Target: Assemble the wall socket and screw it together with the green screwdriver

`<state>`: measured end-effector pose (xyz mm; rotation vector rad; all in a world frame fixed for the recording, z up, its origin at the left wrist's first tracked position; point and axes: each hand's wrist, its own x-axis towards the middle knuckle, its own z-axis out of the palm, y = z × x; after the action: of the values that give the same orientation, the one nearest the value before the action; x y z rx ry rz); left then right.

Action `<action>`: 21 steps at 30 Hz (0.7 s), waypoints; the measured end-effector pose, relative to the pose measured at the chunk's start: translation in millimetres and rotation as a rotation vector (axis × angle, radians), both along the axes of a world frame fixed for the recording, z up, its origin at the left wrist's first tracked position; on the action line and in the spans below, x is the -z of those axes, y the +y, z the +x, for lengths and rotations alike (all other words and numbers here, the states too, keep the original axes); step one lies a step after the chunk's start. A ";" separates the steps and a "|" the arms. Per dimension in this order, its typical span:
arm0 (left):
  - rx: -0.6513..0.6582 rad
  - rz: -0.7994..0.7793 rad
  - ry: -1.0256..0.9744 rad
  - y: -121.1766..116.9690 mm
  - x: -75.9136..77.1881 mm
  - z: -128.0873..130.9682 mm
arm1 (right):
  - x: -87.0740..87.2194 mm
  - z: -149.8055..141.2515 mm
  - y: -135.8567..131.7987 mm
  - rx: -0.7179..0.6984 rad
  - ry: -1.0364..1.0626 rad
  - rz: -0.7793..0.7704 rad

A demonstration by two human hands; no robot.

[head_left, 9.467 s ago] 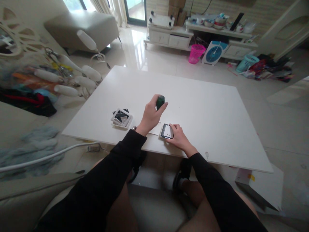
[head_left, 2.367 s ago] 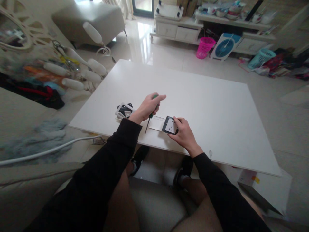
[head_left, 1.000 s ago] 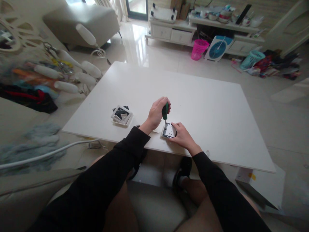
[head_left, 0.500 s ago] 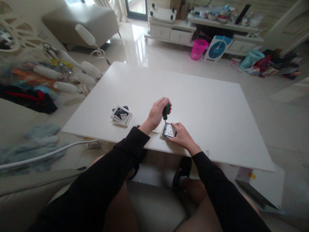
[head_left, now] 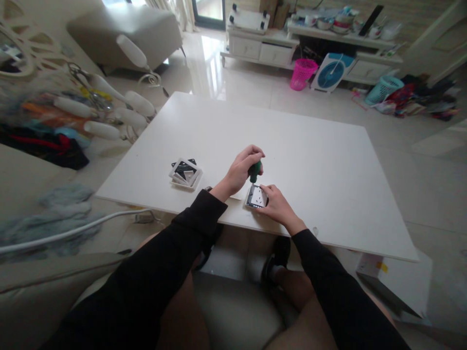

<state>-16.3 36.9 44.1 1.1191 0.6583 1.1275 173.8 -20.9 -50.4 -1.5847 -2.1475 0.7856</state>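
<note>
My left hand is closed round the green handle of a screwdriver, palm over its top. The shaft points down at the upper left part of a white wall socket with a dark frame; whether the tip sits on a screw is too small to tell. With fingers and thumb on its right side, my right hand grips the socket against the white table. A pale flat piece shows partly under my left wrist.
Left on the table lies a stack of white frames and dark plates. A small clear bit lies by the near edge. White lamp arms stand beside the table's left edge. Beyond are a pink basket and a blue fan.
The fingers of my left hand have shifted and loosened a little on top of the screwdriver handle. My right hand stays on the socket. The whole view has shifted slightly.
</note>
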 end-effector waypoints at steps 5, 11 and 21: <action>0.025 -0.009 -0.037 0.2 -1.4 0.6 | 0.7 0.2 0.2 -0.001 -0.006 0.006; 0.059 -0.026 -0.020 -1.6 -4.4 3.2 | -0.6 -0.4 -0.1 -0.006 -0.004 0.023; 0.057 0.011 -0.017 -5.5 1.2 10.0 | -2.2 -1.1 -1.0 -0.004 -0.013 0.004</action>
<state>-6.3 31.4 43.0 1.1296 0.6039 1.0915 172.7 -21.8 -48.2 -1.5882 -2.1608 0.7733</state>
